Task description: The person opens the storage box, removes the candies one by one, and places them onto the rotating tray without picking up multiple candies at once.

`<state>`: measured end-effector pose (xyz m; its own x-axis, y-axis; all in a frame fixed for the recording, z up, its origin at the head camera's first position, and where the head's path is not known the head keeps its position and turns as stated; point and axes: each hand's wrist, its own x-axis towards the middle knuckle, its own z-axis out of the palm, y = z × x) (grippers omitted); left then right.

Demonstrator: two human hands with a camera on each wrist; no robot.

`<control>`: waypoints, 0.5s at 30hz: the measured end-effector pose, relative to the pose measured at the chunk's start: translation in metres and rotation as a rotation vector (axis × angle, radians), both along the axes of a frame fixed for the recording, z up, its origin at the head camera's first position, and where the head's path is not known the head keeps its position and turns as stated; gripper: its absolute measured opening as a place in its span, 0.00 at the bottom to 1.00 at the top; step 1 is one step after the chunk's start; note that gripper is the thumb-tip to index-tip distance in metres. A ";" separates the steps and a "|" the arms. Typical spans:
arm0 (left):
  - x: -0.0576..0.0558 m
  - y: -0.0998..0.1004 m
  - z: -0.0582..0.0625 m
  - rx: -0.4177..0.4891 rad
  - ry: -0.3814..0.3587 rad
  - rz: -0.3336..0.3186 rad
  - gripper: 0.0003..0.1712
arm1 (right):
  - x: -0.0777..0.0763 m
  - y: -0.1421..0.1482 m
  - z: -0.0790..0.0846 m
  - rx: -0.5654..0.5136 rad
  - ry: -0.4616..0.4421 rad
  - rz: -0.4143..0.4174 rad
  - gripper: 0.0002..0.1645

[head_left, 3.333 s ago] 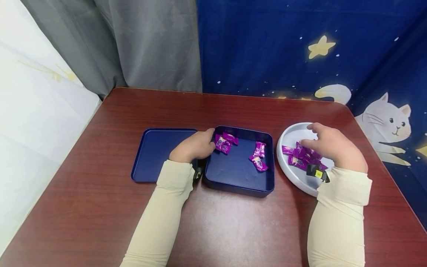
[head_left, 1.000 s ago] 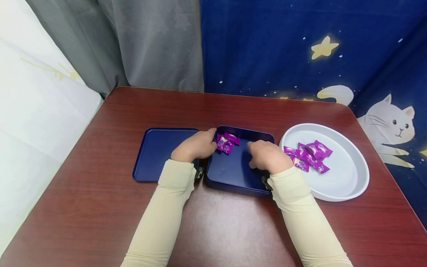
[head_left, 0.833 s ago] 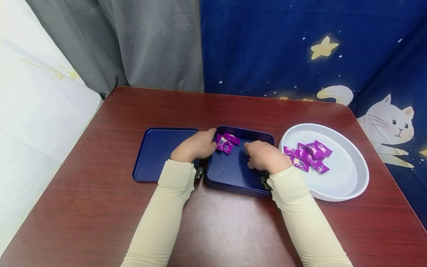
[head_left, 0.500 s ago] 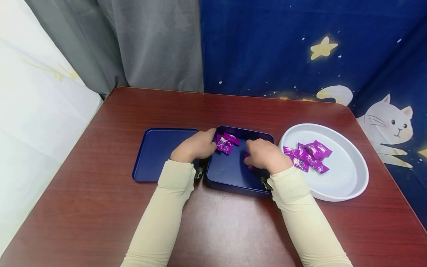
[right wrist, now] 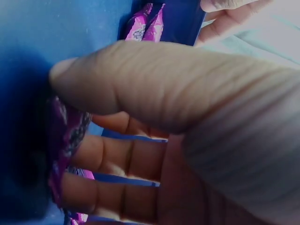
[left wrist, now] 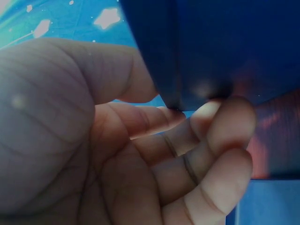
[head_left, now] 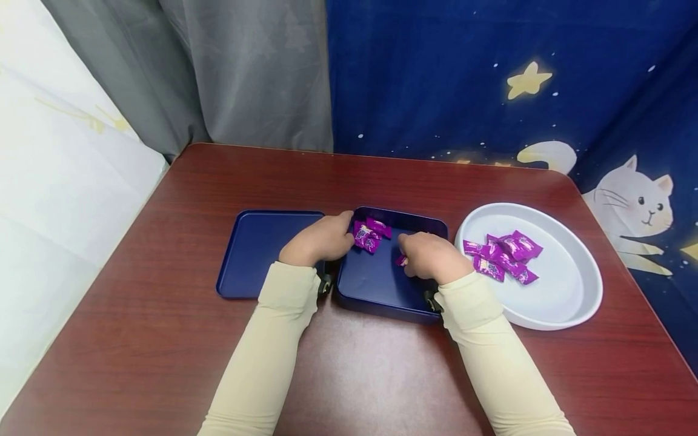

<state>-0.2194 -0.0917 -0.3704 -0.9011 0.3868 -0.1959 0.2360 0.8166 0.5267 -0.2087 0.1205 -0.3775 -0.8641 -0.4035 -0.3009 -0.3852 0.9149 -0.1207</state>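
My left hand (head_left: 319, 239) holds the left wall of a square navy box (head_left: 376, 284). In the left wrist view, thumb and curled fingers (left wrist: 229, 122) meet the box near its edge. Inside the box, toward its right side, my right hand (head_left: 433, 255) reaches down. Its thumb and fingers pinch a purple wrapped candy (right wrist: 65, 136), which lies low against the blue floor. Part of another purple wrapper (right wrist: 77, 218) shows below those fingers. Several purple candies (head_left: 365, 237) lie together in the box's far left corner.
To the right of the box stands a round white tray (head_left: 561, 306) with a heap of purple candies (head_left: 507, 255). A flat navy lid (head_left: 253, 257) lies left of the box, partly behind my left hand. All rest on a reddish-brown table (head_left: 136, 327); curtains hang behind.
From over the white tray, my right hand has moved left into the box. Over the last second its fingers have shifted slightly around the candy there. My left hand has stayed at the box's wall.
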 end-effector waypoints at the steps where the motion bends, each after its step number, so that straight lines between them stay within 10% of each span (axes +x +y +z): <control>1: 0.000 0.000 0.000 0.000 0.000 0.000 0.35 | 0.000 0.000 0.000 -0.005 -0.001 0.000 0.13; 15: 0.000 -0.001 0.002 -0.005 0.003 -0.007 0.35 | 0.000 0.002 0.006 -0.086 0.027 0.043 0.20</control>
